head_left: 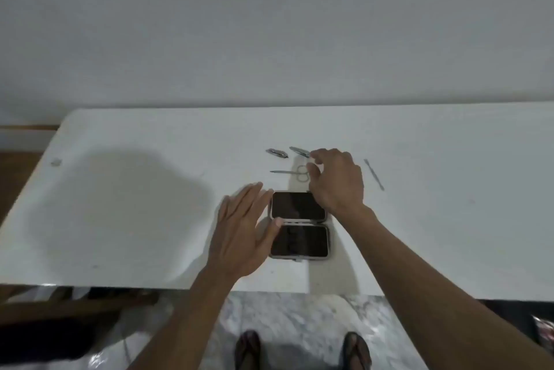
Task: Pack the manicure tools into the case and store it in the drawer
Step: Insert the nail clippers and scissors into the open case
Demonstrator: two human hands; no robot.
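Note:
The manicure case [299, 224] lies open on the white table [120, 189], its two dark halves facing up. My left hand [245, 228] rests flat at the case's left edge, fingers spread, thumb on the hinge line. My right hand [335, 180] hovers just beyond the case, fingers curled down over the handles of the small scissors [292, 173]. It touches the end of one nail clipper [299, 151]; whether it grips anything I cannot tell. A second clipper [277, 152] lies to the left. A thin metal pusher [374, 174] lies to the right.
The table's back edge meets a plain wall [269, 24]. A small pale spot [55, 162] sits near the table's left edge. Below the front edge are a marble floor [299, 315] and my sandalled feet. No drawer is visible.

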